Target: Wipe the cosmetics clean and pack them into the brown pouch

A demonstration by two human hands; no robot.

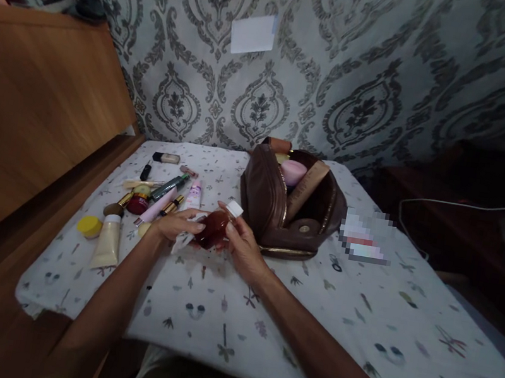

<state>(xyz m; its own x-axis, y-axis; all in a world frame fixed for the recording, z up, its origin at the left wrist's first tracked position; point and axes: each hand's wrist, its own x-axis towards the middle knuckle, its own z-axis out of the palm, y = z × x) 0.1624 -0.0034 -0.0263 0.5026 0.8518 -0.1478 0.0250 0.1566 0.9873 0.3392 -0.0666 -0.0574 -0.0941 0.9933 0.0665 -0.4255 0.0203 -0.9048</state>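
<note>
An amber-brown bottle with a white cap is tilted between my hands, above the near middle of the table. My right hand grips it near the cap, thumb on the front. My left hand is closed on a crumpled white tissue at the bottle's lower left side; some of those fingers are hidden. Just beyond my right hand stands an open brown toiletry bag holding a pink-lidded item and a tan tube.
Left of my hands lie several cosmetics: a cream tube, a yellow lid, a dark red jar, a green tube and a small pink-and-purple tube. A wooden cabinet borders the left; a patterned wall stands behind.
</note>
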